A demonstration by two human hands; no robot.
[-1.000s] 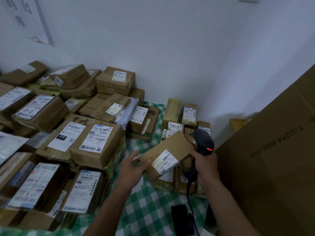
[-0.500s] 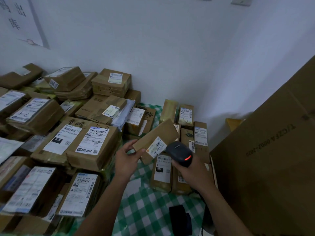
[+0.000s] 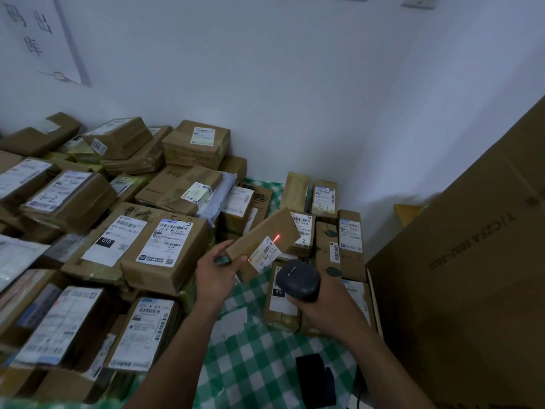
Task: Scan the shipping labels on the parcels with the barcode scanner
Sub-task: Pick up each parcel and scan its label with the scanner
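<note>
My left hand (image 3: 214, 271) grips a small brown parcel (image 3: 259, 236) by its near end and holds it tilted above the table. Its white shipping label (image 3: 265, 254) faces up. A red laser mark shines on the parcel at the label's upper edge. My right hand (image 3: 327, 308) grips a black barcode scanner (image 3: 298, 280), whose head points at the parcel from just below and right of it.
Many labelled cardboard parcels (image 3: 165, 249) are heaped on the left and behind. A row of smaller parcels (image 3: 349, 240) stands at the right near the wall. A large cardboard box (image 3: 472, 276) rises at the far right. A green checked tablecloth (image 3: 259, 355) and a black object (image 3: 314, 379) lie below.
The scanner came down from beside the parcel to below its label and now casts a red mark on it. My left hand lifted the parcel slightly.
</note>
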